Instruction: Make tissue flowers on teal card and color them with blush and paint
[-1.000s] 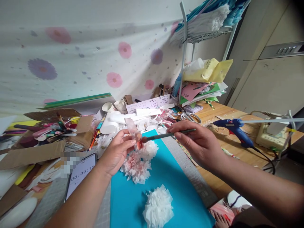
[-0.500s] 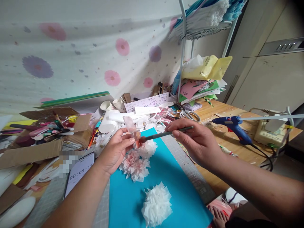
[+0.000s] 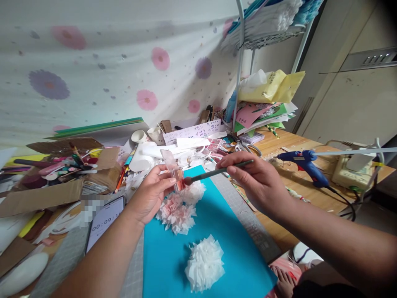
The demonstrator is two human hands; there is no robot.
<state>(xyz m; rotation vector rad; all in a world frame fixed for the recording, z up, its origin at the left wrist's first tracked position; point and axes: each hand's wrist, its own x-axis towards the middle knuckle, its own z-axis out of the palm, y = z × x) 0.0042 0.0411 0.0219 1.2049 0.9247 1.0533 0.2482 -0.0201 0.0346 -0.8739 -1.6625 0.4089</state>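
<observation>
holding a small case (image 3: pixel 178 179) in grip of left hand (image 3: pixel 150 194), a brush (image 3: pixel 212 174) in grip of right hand (image 3: pixel 257 180), ruffled flowers (image 3: pixel 180 219) near

A white sheet (image 3: pixel 118 74) printed with pink and purple flowers hangs behind the table (image 3: pixel 291 178), with faint folds near its top. The tabletop shows light wood grain on the right. A pale metal rack (image 3: pixel 240 62) rises at the back, and beyond it stands a cream cabinet (image 3: pixel 362 111) with a grey panel (image 3: pixel 372 60) across it. Soft light falls on the sheet, dimming toward the rack; the floor (image 3: pixel 380 221) at far right lies in shadow.
</observation>
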